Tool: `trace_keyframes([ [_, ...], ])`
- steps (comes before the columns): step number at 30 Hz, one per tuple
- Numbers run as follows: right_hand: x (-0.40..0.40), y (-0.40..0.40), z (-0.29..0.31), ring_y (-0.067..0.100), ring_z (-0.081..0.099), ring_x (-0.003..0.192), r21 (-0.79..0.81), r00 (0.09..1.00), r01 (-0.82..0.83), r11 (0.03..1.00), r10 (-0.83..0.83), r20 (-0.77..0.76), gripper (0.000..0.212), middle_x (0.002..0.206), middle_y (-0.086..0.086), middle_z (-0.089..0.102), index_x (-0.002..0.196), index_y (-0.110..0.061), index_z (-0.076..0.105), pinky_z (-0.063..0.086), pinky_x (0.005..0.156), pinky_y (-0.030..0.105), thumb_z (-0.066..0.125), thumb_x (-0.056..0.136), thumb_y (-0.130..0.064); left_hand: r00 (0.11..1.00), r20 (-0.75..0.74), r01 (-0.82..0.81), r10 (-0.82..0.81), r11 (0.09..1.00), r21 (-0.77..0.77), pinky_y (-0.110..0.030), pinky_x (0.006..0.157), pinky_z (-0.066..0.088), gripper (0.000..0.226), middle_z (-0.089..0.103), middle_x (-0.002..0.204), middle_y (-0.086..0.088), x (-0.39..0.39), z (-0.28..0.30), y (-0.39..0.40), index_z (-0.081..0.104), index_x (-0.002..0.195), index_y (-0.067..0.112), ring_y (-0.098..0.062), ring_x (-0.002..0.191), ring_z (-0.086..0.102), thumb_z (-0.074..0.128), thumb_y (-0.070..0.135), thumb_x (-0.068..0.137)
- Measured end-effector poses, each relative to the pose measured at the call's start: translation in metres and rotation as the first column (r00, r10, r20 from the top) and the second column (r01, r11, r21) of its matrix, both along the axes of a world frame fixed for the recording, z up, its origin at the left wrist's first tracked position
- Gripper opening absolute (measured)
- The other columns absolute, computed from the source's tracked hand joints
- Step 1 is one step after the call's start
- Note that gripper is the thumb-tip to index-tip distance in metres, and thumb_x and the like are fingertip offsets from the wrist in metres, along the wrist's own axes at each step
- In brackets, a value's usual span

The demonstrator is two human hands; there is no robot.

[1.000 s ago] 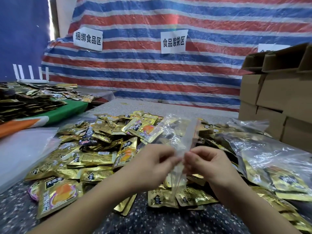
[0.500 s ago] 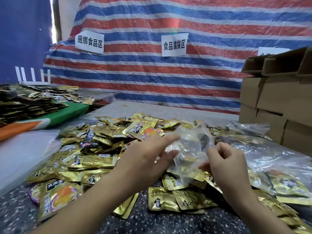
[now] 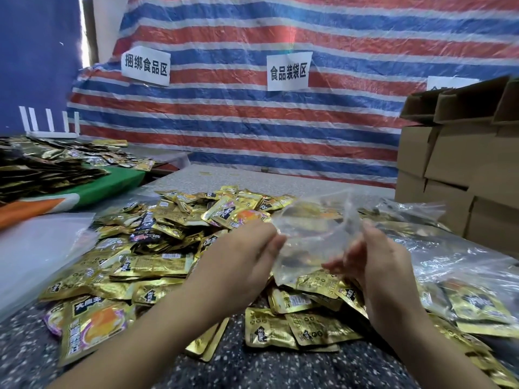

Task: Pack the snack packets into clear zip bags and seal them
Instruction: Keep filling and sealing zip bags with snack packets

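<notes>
An empty clear zip bag [image 3: 311, 234] hangs between my two hands above a heap of gold snack packets [image 3: 174, 242]. My left hand [image 3: 241, 259] pinches the bag's left edge. My right hand [image 3: 376, 262] grips its right edge, fingers curled into the plastic. The bag's mouth is spread apart between them and no packet shows inside it. More gold packets [image 3: 303, 327] lie on the speckled table just below my hands.
Filled clear bags of packets [image 3: 463, 284] lie at the right. Stacked cardboard boxes [image 3: 460, 169] stand behind them. A clear plastic sheet [image 3: 36, 248] covers the left. Another pile of packets [image 3: 42, 167] sits on a green board far left. A striped tarp [image 3: 252, 122] hangs behind.
The bag was held narrow and upright between pinching fingers. My hands have moved apart and spread it wide open.
</notes>
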State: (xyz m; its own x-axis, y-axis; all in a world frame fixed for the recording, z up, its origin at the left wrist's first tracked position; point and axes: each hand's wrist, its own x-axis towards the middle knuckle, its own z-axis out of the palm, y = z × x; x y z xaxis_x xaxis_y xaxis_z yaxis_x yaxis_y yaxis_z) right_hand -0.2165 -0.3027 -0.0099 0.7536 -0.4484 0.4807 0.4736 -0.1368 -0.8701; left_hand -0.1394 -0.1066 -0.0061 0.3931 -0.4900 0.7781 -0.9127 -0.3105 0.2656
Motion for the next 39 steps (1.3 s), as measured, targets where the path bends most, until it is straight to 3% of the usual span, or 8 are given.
trace_keyframes([
  [7, 0.003, -0.023, 0.003, 0.008, 0.036, 0.047, 0.025, 0.932, 0.363, 0.931, -0.362, -0.032, 0.051, 0.049, -0.006, 0.04, 0.051, -0.022, 0.046, 0.029, 0.052, 0.032, 0.044, 0.102, -0.029, 0.785, -0.463, 0.092, -0.411, 0.817, -0.569, -0.018, 0.041, 0.031, 0.064, 0.038, 0.043, 0.006, 0.01, 0.022, 0.02, 0.046, 0.045, 0.017, -0.008, 0.039, 0.031, 0.056, 0.065, 0.086],
  [11, 0.01, -0.033, -0.003, 0.008, 0.036, 0.044, -0.076, 0.916, 0.342, 0.937, -0.35, -0.196, 0.045, 0.046, -0.01, 0.04, 0.052, -0.021, 0.05, 0.029, 0.048, 0.029, 0.047, 0.097, -0.023, 0.681, -0.559, 0.139, -0.473, 0.833, -0.536, -0.015, 0.041, 0.031, 0.053, 0.032, 0.043, 0.006, 0.019, 0.022, 0.025, 0.042, 0.042, 0.023, -0.01, 0.038, 0.025, 0.056, 0.059, 0.078],
  [17, 0.027, -0.031, 0.006, 0.024, 0.065, 0.071, -0.524, 0.878, 0.162, 0.836, -0.365, -0.311, 0.023, 0.068, -0.005, 0.068, 0.076, -0.023, 0.067, 0.049, 0.066, 0.036, 0.059, 0.096, -0.03, 0.755, -0.541, 0.187, -0.369, 0.913, -0.362, -0.005, 0.047, 0.037, 0.066, 0.029, 0.047, -0.001, 0.028, 0.012, 0.025, 0.04, 0.052, -0.004, -0.012, 0.04, 0.022, 0.044, 0.051, 0.087],
  [21, 0.057, -0.017, 0.042, 0.012, 0.065, 0.084, -0.62, 0.9, 0.055, 0.783, -0.308, -0.31, 0.008, 0.089, -0.008, 0.069, 0.089, -0.03, 0.066, 0.048, 0.062, 0.024, 0.063, 0.095, -0.035, 0.79, -0.525, 0.164, -0.316, 0.935, -0.316, -0.011, 0.045, 0.032, 0.073, 0.029, 0.05, -0.005, 0.034, 0.007, 0.024, 0.031, 0.054, -0.01, -0.015, 0.044, 0.022, 0.042, 0.053, 0.087],
  [25, 0.109, 0.012, 0.072, 0.012, 0.062, 0.099, -0.676, 0.876, -0.202, 0.708, -0.178, -0.448, 0.041, 0.112, -0.004, 0.066, 0.124, -0.016, 0.063, 0.049, 0.079, 0.026, 0.061, 0.095, -0.045, 0.8, -0.514, 0.15, -0.31, 0.932, -0.33, -0.006, 0.052, 0.038, 0.077, 0.029, 0.049, -0.007, 0.04, 0.003, 0.023, 0.031, 0.053, -0.009, -0.019, 0.045, 0.023, 0.043, 0.056, 0.091],
  [28, 0.146, 0.042, 0.08, 0.019, 0.06, 0.099, -0.802, 0.846, -0.302, 0.516, -0.244, -0.475, 0.057, 0.119, 0.006, 0.065, 0.127, -0.008, 0.06, 0.046, 0.079, 0.03, 0.06, 0.093, -0.054, 0.819, -0.501, 0.13, -0.28, 0.941, -0.312, -0.014, 0.051, 0.037, 0.075, 0.03, 0.047, -0.006, 0.046, -0.001, 0.023, 0.033, 0.051, -0.006, -0.019, 0.044, 0.024, 0.043, 0.054, 0.096],
  [34, 0.186, 0.067, 0.063, 0.02, 0.06, 0.071, -0.849, 0.726, -0.42, 0.319, -0.443, -0.526, 0.041, 0.074, -0.001, 0.062, 0.087, -0.008, 0.062, 0.044, 0.056, 0.027, 0.075, 0.083, -0.046, 0.865, -0.457, 0.11, -0.206, 0.967, -0.229, -0.025, 0.046, 0.024, 0.069, 0.03, 0.044, -0.005, 0.053, -0.011, 0.022, 0.035, 0.048, -0.001, -0.017, 0.041, 0.026, 0.042, 0.049, 0.096],
  [39, 0.177, 0.062, 0.064, -0.003, 0.053, 0.031, -0.739, 0.737, -0.389, 0.549, -0.296, -0.608, 0.039, 0.038, -0.012, 0.057, 0.096, -0.005, 0.052, 0.031, 0.028, 0.012, 0.08, 0.081, -0.028, 0.872, -0.451, 0.092, -0.192, 0.968, -0.235, -0.023, 0.045, 0.021, 0.061, 0.029, 0.042, 0.006, 0.052, -0.011, 0.022, 0.034, 0.044, 0.018, -0.01, 0.04, 0.024, 0.043, 0.049, 0.096],
])
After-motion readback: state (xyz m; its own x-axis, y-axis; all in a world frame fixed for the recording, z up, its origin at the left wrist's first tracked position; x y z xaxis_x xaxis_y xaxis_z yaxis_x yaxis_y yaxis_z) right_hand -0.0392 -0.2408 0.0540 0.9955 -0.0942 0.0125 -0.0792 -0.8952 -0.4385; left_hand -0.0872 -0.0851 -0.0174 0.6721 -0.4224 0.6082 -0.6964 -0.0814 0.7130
